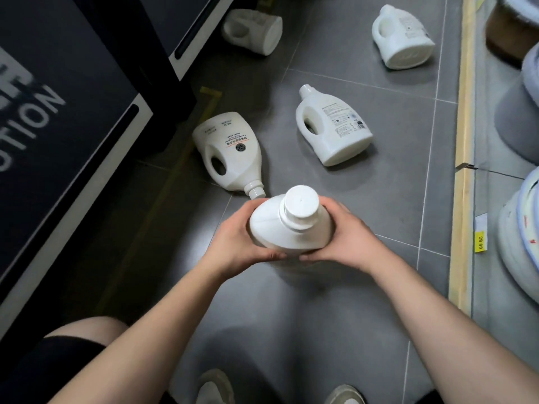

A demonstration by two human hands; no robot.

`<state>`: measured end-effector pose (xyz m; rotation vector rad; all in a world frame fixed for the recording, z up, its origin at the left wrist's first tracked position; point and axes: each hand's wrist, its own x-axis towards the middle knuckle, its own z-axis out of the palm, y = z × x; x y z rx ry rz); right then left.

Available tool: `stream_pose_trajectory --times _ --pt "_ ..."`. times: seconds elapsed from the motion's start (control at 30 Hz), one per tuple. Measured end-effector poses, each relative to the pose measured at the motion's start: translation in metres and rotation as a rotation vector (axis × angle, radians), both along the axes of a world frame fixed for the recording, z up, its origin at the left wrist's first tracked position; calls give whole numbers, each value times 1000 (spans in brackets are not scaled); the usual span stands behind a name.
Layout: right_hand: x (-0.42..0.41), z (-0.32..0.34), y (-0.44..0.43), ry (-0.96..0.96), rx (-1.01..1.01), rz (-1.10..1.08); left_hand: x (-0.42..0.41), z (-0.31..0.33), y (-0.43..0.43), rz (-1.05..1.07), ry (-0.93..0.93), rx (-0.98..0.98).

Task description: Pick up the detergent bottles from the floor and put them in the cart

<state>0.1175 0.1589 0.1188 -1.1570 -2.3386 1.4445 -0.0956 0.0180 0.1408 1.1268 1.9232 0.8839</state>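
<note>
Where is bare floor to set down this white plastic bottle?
Grey tiled floor is bare between the middle lying white bottle and the yellow strip at right, and between the forearms. Crowded ahead of the left hand: another lying bottle's cap lies close to the held bottle.

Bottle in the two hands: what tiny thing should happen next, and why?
Probably carry the bottle up and toward the cart, which I can't clearly see here. The left hand and right hand grip its sides, cap up, so the hold looks settled. Four more bottles wait on the floor.
</note>
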Motion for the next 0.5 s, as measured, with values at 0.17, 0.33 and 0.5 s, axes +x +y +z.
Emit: stream_pose_trajectory --times 0.17,0.33,0.5 --pt "2 101 7 59 29 5 -2 103 7 -16 6 69" --pt "0 238 4 128 18 -6 -6 232 4 -18 -27 138" --pt "0 397 -10 238 34 -51 -11 388 -4 -16 -21 216"
